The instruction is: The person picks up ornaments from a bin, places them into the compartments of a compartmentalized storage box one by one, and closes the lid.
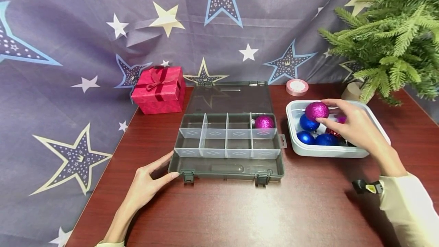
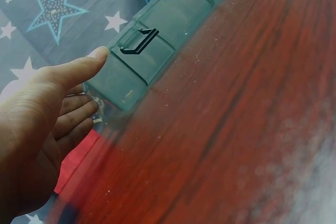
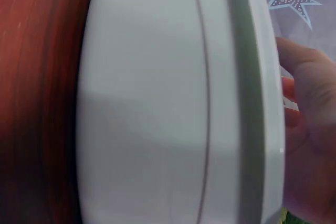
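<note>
In the head view my right hand point(image 1: 358, 125) pinches a magenta glitter Christmas ball point(image 1: 317, 111) between thumb and fingers, over the white tub point(image 1: 298, 149). The tub holds several blue balls point(image 1: 306, 138) and a red one, partly hidden by that hand. In the right wrist view the tub's wall point(image 3: 142, 103) covers most of the picture and hides the ball. My left hand point(image 1: 145, 184) touches the front left corner of a dark clear divided organizer box point(image 1: 219, 169), its thumb and fingers extended. Another magenta ball point(image 1: 264, 122) sits in the box's back right compartment.
The box's lid point(image 1: 231, 98) lies open toward the back. A red gift box point(image 1: 159, 90) stands at the back left, and a pink ribbon roll point(image 1: 297, 87) lies behind the tub. Green artificial fir branches point(image 1: 394, 41) overhang the back right of the wooden table point(image 1: 223, 209).
</note>
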Available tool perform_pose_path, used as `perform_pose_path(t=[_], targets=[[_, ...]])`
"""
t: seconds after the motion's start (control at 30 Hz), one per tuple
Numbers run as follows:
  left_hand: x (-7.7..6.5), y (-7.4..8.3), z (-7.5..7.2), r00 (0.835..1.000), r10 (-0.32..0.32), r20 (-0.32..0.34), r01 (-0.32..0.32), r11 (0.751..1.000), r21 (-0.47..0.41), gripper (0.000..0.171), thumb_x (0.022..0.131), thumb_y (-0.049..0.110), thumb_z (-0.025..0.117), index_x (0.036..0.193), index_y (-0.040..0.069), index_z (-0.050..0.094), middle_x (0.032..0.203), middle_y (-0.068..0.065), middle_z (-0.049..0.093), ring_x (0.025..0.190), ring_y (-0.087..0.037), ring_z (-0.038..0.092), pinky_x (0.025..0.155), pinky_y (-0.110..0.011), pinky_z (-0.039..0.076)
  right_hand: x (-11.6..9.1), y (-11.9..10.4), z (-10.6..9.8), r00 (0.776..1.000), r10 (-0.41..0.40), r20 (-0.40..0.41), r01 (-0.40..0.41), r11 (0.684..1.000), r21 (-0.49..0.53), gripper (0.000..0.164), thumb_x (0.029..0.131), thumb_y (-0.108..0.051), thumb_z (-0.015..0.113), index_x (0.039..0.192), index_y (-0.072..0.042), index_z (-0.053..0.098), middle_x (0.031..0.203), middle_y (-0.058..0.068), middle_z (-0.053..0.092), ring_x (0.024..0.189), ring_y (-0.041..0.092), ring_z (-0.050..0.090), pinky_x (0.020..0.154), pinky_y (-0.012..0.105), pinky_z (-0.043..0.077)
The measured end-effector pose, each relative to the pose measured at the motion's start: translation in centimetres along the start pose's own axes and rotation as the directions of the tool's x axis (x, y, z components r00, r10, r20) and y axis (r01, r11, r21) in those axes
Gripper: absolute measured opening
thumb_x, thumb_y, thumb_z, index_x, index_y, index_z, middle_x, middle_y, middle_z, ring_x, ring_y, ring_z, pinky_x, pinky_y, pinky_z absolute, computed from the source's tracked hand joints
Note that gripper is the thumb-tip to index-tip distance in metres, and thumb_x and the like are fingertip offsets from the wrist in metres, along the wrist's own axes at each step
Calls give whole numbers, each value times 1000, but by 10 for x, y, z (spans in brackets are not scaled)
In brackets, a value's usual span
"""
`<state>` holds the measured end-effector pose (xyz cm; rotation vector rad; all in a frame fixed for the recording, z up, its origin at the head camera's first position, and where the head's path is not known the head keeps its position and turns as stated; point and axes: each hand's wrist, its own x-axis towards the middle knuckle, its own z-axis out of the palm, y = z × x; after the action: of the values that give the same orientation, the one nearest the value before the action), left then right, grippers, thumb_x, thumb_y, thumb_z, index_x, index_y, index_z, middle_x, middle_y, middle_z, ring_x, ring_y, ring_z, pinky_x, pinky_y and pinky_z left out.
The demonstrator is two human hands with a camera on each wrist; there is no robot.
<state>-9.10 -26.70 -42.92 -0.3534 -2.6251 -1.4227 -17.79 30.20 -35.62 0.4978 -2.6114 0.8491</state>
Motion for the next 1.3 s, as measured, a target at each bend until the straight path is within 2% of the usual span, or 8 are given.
perform_pose_path(t=[0.17,0.37,0.43,0.53,0.63,0.93,1.17,1.3], targets=[[0,0,0,1000,-5,7,5,1000,-27,62,86,20,88,144,23,64,127,-4,72,119,-16,66,98,-13,45,2,-9,1,1000,-3,-24,4,997,71,51,86,-13,86,134,-9,66,115,18,73,92,-8,59,76,9,43],[0,0,-1,1000,-22,8,23,999,-35,62,86,21,88,144,24,64,127,-3,72,119,-12,65,98,-13,45,10,-21,8,1000,6,-9,-4,986,164,52,87,-7,85,136,-9,65,121,18,71,96,-13,59,77,6,45],[0,0,-1,1000,-23,7,24,999,-32,62,86,21,88,144,24,64,128,-3,71,119,-9,65,98,-13,45,14,-24,13,1000,-2,6,1,982,189,53,88,-6,84,137,-7,64,124,19,70,101,-9,62,82,5,45],[0,0,-2,1000,-17,7,17,1000,-25,62,87,21,87,144,23,64,129,-2,71,120,-7,64,99,-13,44,19,-29,19,999,-37,19,32,978,207,52,89,-6,83,137,-5,62,127,19,68,106,12,68,87,5,43],[-1,1,-2,1000,-6,8,6,1000,-9,62,87,22,87,144,23,64,130,-1,70,122,-5,62,100,-12,42,25,-34,27,996,-81,22,75,974,216,52,89,-5,82,137,-3,62,129,18,67,105,30,68,89,7,44],[0,0,-1,1000,18,4,-18,1000,-14,62,86,18,88,144,22,64,128,-2,71,120,-11,65,99,-13,44,39,-51,49,989,-137,52,119,958,259,49,90,-6,82,135,-2,63,129,14,68,108,32,69,94,13,46],[0,-1,0,1000,16,7,-16,1000,-18,62,87,18,87,144,22,64,128,-3,72,119,-11,65,98,-13,44,51,-65,66,985,-122,126,85,961,263,50,92,-16,81,137,-4,62,126,12,68,107,30,68,93,45,53],[-1,-1,0,1000,17,8,-16,1000,-27,62,86,17,87,144,21,64,127,-3,72,118,-12,66,98,-14,45,57,-73,73,979,-124,160,76,958,277,50,93,-19,80,138,-6,62,124,11,69,106,29,68,89,50,54]])
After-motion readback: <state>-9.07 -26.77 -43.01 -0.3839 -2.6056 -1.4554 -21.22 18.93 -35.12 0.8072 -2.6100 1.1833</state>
